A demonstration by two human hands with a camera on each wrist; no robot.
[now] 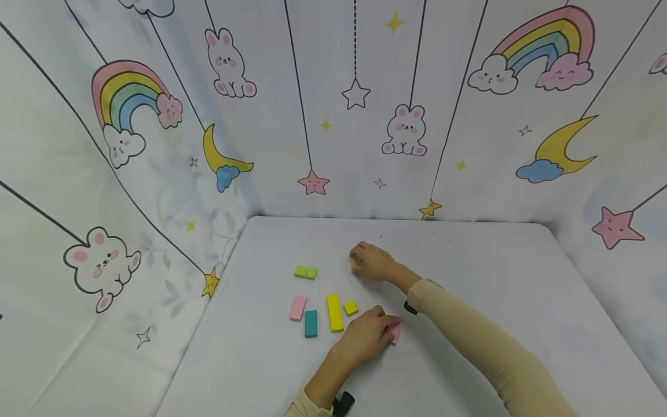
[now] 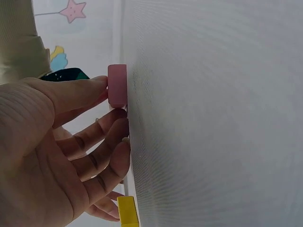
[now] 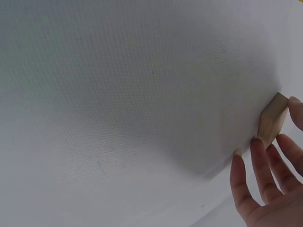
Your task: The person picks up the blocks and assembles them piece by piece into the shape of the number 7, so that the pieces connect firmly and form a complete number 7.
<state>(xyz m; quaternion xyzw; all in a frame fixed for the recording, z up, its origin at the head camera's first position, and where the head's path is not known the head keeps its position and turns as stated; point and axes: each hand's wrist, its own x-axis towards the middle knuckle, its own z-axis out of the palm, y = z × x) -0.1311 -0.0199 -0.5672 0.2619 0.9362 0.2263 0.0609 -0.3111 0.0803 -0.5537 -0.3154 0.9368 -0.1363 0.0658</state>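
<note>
My left hand (image 1: 365,335) is low over the white tabletop, its thumb and index finger pinching a pink block (image 2: 117,86) that stands at the surface. The other fingers are bent beside the block, tips at the tabletop. Farther back, my right hand (image 1: 372,262) reaches in from the right. Between its thumb and fingers it holds a plain wooden block (image 3: 272,120), low at the table; in the head view that block is mostly hidden by the hand. Just left of my left hand lie a long yellow block (image 1: 335,313) and a small yellow block (image 1: 351,307).
Farther left are a teal block (image 1: 311,324) and another pink block (image 1: 297,308). A green block (image 1: 305,272) lies behind them. The white table (image 1: 495,272) has rounded back corners and meets a printed cloth backdrop (image 1: 271,116) at the back and sides.
</note>
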